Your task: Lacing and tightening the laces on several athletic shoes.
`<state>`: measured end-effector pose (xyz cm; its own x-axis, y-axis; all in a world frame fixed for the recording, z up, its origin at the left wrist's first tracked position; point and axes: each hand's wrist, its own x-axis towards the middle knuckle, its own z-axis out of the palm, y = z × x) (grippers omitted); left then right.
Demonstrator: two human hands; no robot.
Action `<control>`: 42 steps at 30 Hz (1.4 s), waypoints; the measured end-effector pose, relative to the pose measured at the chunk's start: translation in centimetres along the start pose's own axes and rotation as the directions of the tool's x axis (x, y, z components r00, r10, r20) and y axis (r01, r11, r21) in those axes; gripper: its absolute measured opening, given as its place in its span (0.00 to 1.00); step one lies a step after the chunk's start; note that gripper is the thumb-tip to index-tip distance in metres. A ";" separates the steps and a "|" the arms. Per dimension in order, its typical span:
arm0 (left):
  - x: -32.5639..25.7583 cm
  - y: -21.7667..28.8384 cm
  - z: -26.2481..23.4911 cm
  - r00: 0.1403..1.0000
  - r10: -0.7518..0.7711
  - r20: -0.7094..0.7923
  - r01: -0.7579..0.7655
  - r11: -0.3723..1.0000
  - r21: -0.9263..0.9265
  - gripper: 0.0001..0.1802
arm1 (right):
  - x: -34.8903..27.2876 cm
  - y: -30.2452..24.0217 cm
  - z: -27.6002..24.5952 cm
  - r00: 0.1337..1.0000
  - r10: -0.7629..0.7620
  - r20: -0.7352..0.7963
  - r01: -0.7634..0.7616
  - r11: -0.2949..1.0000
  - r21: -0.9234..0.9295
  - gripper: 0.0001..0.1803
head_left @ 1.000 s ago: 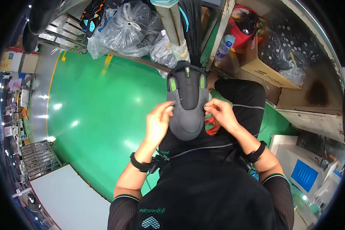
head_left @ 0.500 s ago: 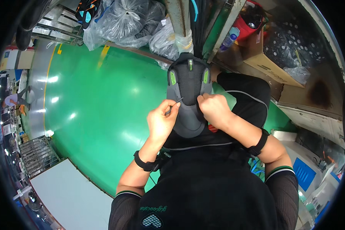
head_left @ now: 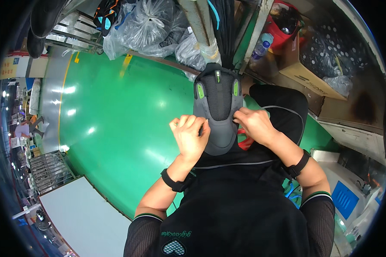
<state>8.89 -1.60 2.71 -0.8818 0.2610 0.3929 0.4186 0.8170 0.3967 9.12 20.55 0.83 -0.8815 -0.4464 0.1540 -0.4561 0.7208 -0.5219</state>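
Observation:
A dark grey shoe (head_left: 219,135) with bright green side inserts rests upright in front of me, its toe pointing toward my body. My left hand (head_left: 192,133) is beside the shoe's left edge, thumb and index finger pinched together; what they hold, if anything, is hidden. At the opposite side of the shoe, my right hand (head_left: 255,125) has its fingertips pressed together against the upper. Whatever is between those fingertips is too small to make out. A red loop-shaped object (head_left: 244,140) shows between the shoe and my right hand, partly covered.
Behind the shoe stands a metal post (head_left: 201,25), with clear plastic bags (head_left: 148,28) to its left. An open cardboard box (head_left: 309,77), a red container (head_left: 283,25) and a bottle (head_left: 260,47) are at the right. A white tabletop (head_left: 83,218) lies at the lower left.
My left hand has come away from the shoe's top to its left side, its other fingers raised. My right hand has slid slightly toward the toe. The whole view has shifted a little.

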 end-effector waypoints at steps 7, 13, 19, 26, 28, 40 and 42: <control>-0.4 -0.8 1.8 0.747 -0.523 0.410 0.664 0.569 -0.484 0.06 | 0.8 0.7 -0.8 0.997 -0.031 0.077 0.035 0.997 -0.061 0.06; 5.1 -0.6 -2.5 0.805 0.368 0.466 -0.443 0.894 0.059 0.07 | 1.8 1.3 -1.4 0.954 -0.259 -0.149 0.205 0.931 -0.301 0.09; 7.6 -1.4 -2.3 0.518 0.594 0.616 -0.653 0.739 -0.164 0.14 | 5.2 1.6 -1.5 0.874 -0.442 0.205 0.470 0.875 -0.117 0.04; 9.4 -1.5 -1.6 0.538 0.476 0.696 -0.534 0.831 -0.157 0.17 | 6.5 2.4 -3.8 0.884 -0.211 0.417 0.224 0.974 0.018 0.11; 9.6 -1.7 -1.5 0.614 0.434 0.659 -0.490 0.864 -0.112 0.17 | 6.6 2.1 -4.7 0.920 -0.122 0.373 0.106 0.992 0.061 0.11; 12.7 -2.3 -1.3 0.490 0.364 0.792 -0.207 0.931 -0.300 0.04 | 10.3 2.0 -2.8 0.704 0.188 0.685 -0.295 0.955 0.041 0.07; 12.2 -1.9 -1.1 0.453 0.247 0.857 -0.190 0.966 -0.178 0.06 | 9.3 0.6 -1.8 0.744 0.304 0.595 -0.318 0.944 -0.085 0.09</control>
<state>-2.42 -0.50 7.64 -0.4820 0.7607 -0.4347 0.6101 0.6475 0.4566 0.42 17.78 3.52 -0.7215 -0.4285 -0.5439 -0.1603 0.8676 -0.4708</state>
